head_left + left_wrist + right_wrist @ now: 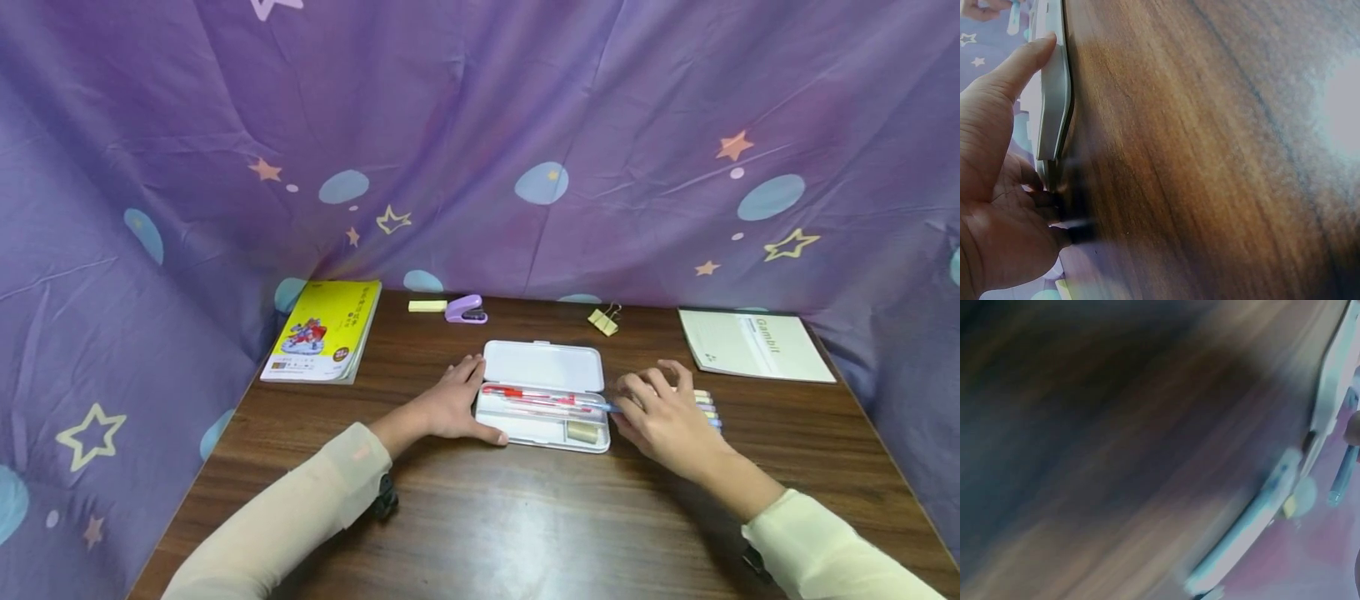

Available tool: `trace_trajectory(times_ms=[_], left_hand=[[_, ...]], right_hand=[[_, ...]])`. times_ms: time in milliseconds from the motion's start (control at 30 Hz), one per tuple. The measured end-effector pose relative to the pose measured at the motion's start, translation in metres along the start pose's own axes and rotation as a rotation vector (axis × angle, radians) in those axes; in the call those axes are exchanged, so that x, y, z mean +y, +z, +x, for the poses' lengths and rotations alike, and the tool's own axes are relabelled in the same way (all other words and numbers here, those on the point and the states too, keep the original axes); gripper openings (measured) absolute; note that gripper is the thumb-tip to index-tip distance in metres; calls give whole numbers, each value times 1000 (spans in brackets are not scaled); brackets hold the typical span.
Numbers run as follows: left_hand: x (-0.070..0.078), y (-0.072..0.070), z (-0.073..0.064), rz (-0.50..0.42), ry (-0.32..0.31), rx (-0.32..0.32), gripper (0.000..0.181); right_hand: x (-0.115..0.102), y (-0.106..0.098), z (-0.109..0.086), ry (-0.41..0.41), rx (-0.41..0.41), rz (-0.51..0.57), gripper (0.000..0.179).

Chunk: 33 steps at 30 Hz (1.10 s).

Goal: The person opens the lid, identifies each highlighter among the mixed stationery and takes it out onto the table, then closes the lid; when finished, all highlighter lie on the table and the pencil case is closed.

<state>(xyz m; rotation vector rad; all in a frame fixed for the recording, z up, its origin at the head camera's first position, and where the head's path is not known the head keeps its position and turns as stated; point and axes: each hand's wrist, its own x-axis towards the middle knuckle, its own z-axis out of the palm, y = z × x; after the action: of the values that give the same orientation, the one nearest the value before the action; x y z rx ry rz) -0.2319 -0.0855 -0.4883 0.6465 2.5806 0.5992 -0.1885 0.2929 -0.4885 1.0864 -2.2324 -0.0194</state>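
An open white pencil case (pixel 540 367) lies on the table with red pens (pixel 525 393) and a beige eraser-like block (pixel 582 431) inside. My left hand (pixel 453 404) rests against its left end, thumb along the front edge and fingers spread at the back. In the left wrist view, the thumb (pixel 1038 53) lies straight on the case's side (pixel 1054 112). My right hand (pixel 663 417) pinches a blue pen (pixel 1342 478) beside the case's right end, with its tip over the tray. Partly hidden behind that hand lie several pastel highlighters (pixel 705 404).
At the back stand a purple stapler (pixel 467 309), a pale yellow box (pixel 427 307) and a yellow binder clip (pixel 604 320). A yellow book (pixel 322 325) lies at the left, a pale notebook (pixel 750 343) at the right. A purple curtain (pixel 480 150) hangs behind the table.
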Motion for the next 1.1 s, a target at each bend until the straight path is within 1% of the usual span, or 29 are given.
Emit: trace_trajectory(times_ms=[100, 267, 367, 467, 600, 667, 767, 933, 1100], left_hand=[[0, 0, 0, 4, 0, 0, 144], [0, 0, -1, 3, -1, -2, 145], [0, 1, 0, 1, -5, -2, 145], [0, 1, 0, -1, -6, -2, 145], [0, 0, -1, -1, -1, -3, 145], [0, 0, -1, -2, -1, -3, 145], [1, 0, -1, -2, -4, -3, 145], [1, 0, -1, -1, -7, 1, 145], [1, 1, -1, -2, -8, 6, 145]], right_hand=[[7, -6, -15, 16, -8, -8, 50], [16, -13, -36, 39, 9, -12, 53], [21, -17, -46, 41, 33, -18, 51], [25, -20, -57, 44, 22, -26, 49], [29, -22, -70, 50, 37, -34, 51], [29, -22, -74, 49, 62, -33, 51], [30, -22, -82, 49, 78, -28, 52], [30, -20, -90, 47, 60, -15, 52], [29, -18, -95, 50, 44, -16, 52]])
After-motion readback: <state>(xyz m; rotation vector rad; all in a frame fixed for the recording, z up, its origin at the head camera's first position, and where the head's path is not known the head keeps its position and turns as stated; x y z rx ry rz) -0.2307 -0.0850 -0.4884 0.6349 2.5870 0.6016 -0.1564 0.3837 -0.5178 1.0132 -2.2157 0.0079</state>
